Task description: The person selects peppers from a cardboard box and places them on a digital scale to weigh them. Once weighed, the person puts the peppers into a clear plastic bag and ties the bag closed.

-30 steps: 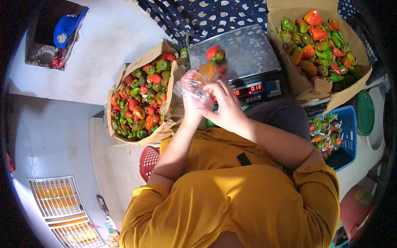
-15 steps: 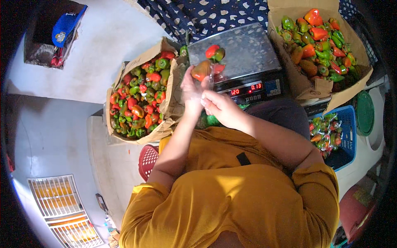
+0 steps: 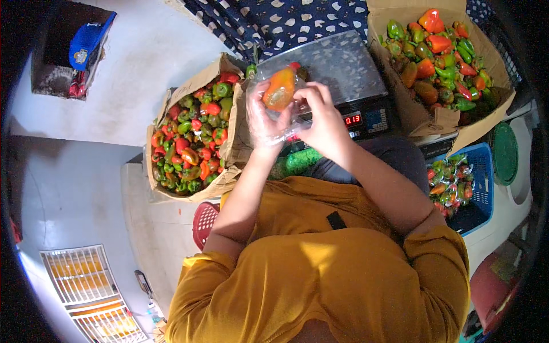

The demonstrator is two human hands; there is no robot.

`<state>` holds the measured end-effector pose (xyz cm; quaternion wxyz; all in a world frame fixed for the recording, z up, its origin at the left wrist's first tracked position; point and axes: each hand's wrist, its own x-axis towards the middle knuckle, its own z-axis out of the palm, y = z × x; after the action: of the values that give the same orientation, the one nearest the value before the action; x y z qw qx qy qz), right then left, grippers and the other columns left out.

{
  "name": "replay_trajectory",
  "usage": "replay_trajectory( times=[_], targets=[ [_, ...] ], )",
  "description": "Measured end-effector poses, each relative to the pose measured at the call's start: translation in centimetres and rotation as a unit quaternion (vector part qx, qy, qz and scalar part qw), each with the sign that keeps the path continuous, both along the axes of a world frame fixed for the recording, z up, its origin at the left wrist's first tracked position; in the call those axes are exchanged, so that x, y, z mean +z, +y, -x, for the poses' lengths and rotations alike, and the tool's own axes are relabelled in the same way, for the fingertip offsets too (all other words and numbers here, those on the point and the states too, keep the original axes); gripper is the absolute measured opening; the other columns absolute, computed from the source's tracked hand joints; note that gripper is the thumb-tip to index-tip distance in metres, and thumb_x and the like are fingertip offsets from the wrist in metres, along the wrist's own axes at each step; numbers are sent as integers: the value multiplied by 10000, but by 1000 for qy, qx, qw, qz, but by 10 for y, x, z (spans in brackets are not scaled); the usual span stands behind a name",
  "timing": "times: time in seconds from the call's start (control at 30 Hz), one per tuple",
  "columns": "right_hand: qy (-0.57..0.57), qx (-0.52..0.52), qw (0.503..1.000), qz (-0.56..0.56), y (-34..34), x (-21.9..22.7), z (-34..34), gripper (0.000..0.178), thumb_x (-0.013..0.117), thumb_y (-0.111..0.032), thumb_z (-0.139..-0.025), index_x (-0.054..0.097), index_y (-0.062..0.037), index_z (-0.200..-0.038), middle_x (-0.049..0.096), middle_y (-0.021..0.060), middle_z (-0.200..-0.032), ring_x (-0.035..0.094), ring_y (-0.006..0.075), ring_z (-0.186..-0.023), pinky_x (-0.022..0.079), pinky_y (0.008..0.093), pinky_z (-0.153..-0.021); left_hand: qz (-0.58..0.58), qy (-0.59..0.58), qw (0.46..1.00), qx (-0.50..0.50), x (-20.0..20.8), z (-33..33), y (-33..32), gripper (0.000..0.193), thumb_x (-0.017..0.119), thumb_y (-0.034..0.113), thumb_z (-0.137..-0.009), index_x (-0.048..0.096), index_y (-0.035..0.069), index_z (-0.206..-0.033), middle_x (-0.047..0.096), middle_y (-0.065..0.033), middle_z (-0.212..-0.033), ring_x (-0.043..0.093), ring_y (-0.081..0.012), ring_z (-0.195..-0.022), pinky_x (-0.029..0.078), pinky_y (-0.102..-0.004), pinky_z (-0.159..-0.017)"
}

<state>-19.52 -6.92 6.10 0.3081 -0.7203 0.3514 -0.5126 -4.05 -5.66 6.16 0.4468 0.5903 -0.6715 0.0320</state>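
Note:
My left hand (image 3: 264, 124) is inside a thin clear plastic bag (image 3: 298, 122) and grips a large orange pepper (image 3: 279, 90) with a brownish-green patch. Its fingers curl round the pepper's left and lower side. With bent fingers, my right hand (image 3: 325, 117) pinches the bag's film on the pepper's right side. Both hands hover over the near left corner of a weighing scale (image 3: 343, 68) with a shiny metal plate. On that plate, mostly hidden behind the held pepper, a red pepper (image 3: 294, 66) and a darker green one show in part.
An open carton (image 3: 234, 143) full of red and green peppers stands at left, another carton (image 3: 417, 114) of peppers at right. A blue crate (image 3: 483, 188) holds bagged peppers, beside a green lid (image 3: 505, 154). A green mesh bundle (image 3: 302, 162) lies below my hands.
The pepper has risen, and the plastic film now stretches over my left hand and around it. My right hand has moved from the left wrist up to the bag's right side.

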Motion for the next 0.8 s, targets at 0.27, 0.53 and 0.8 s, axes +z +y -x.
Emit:
replay_trajectory(
  times=[0.27, 0.53, 0.8],
  targets=[
    [-100, 181, 978, -32, -16, -12, 2, 65, 622, -16, -792, 614, -12, -857, 554, 159, -1101, 616, 287, -973, 484, 337, -822, 46, -12, 999, -22, -2, -9, 12, 657, 779, 115, -673, 427, 47, -1223, 515, -170, -1195, 526, -337, -1074, 422, -407, -932],
    [-63, 306, 950, 1, 10, 1, -5, 54, 604, -27, -790, 563, 3, -807, 570, 137, -835, 584, 311, -822, 467, 366, -740, -96, 112, 989, -14, -11, -14, 7, 683, 740, 88, -732, 385, 41, -1314, 489, -136, -1236, 505, -239, -1124, 413, -339, -964],
    [75, 195, 978, 6, 21, 8, 2, 105, 628, -44, -763, 551, -30, -833, 542, 101, -892, 571, 312, -809, 471, 378, -734, -231, 378, 875, -194, -13, 8, -19, 530, 656, 181, -809, 443, 26, -1269, 544, -172, -1110, 571, -280, -965, 498, -359, -799]
  ],
)
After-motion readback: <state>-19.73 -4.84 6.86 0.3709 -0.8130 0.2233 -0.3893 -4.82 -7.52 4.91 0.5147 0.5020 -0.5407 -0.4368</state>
